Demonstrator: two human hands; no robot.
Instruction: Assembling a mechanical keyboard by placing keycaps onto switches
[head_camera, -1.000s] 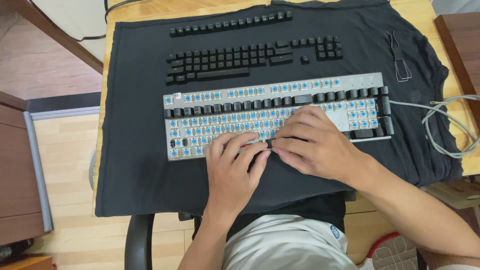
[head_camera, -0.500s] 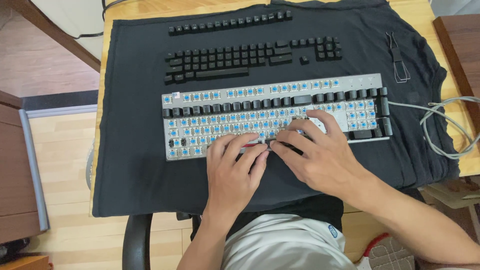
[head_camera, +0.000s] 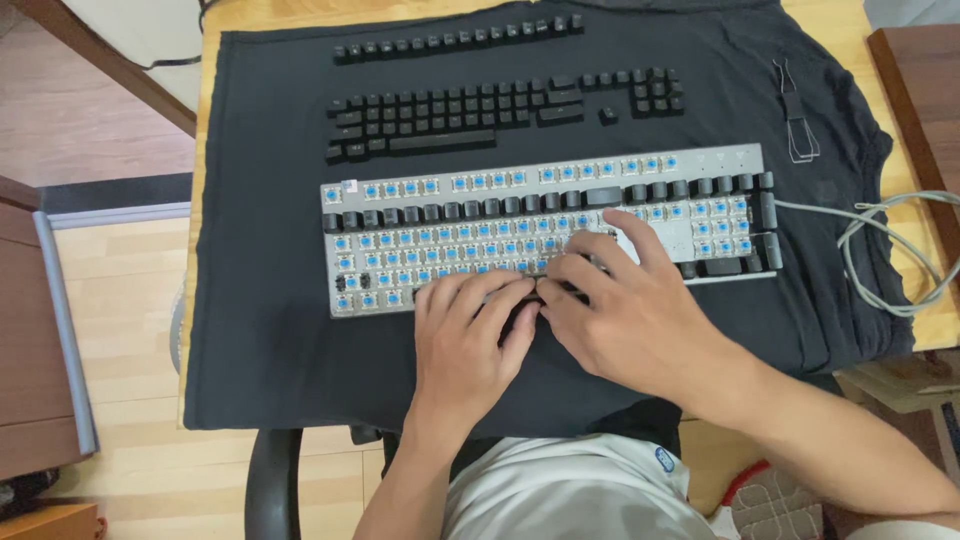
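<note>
A silver mechanical keyboard (head_camera: 400, 245) with bare blue switches and a few black keycaps left on lies on a black cloth (head_camera: 270, 330). My left hand (head_camera: 470, 340) rests palm down on the keyboard's front edge, fingertips on the bottom row. My right hand (head_camera: 625, 305) lies beside it, fingers curled over the lower middle rows, touching the left fingertips. Whatever sits between the fingertips is hidden. Removed black keycaps (head_camera: 450, 115) are laid out in rows on the cloth behind the keyboard.
A wire keycap puller (head_camera: 797, 125) lies on the cloth at the back right. The keyboard's grey cable (head_camera: 880, 255) coils off to the right over the wooden table (head_camera: 940, 320). A chair armrest (head_camera: 272, 485) is below left.
Both hands stay on the keyboard's lower rows; the right hand's fingers have shifted slightly and closed in toward the left fingertips. The keyboard has not moved.
</note>
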